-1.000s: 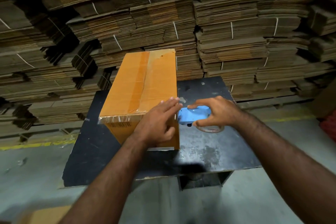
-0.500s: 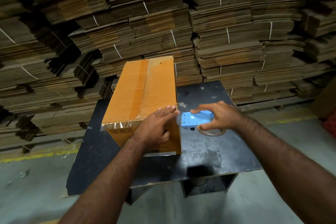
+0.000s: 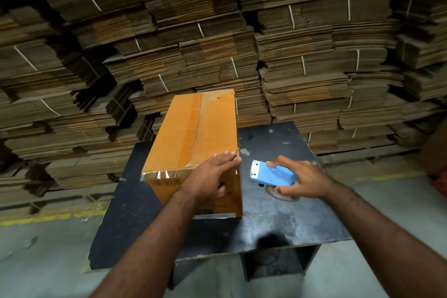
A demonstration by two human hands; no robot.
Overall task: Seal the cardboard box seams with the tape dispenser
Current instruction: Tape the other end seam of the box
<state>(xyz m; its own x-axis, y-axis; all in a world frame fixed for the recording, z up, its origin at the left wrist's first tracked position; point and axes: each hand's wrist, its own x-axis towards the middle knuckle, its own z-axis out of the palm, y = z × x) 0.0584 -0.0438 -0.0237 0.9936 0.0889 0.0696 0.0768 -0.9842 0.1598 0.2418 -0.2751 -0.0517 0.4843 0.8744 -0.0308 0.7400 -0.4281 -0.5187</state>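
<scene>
The cardboard box (image 3: 193, 143) is stood on the left half of the black worktop (image 3: 290, 225), its far end reaching the worktop's back edge and its near end set well back from the front edge. A glossy strip of clear tape (image 3: 193, 128) is seen along the top seam and folded over the near top edge; the lower seams are not visible from here.

The box is judged to be stiff but light, probably empty, so it may slide on the smooth worktop when tape is pressed on. It is best steadied at a top corner or edge, where the folded board is stiffest, not at the middle of a flap.

The left hand (image 3: 210, 176) is laid flat and open over the near right top corner of the box, fingers spread on the lid, thumb down the near face; nothing is gripped.

The blue tape dispenser (image 3: 271, 174) lies just right of the box, near the middle of the worktop, its toothed blade towards the box. It looks hard and light, and should be taken around the body, clear of the blade. The right hand (image 3: 302, 181) is curled loosely over it, fingers on top and thumb by the roll; whether it is actually gripped cannot be told for certain.

Behind the worktop, bundled stacks of flattened cardboard (image 3: 302, 68) are piled.
</scene>
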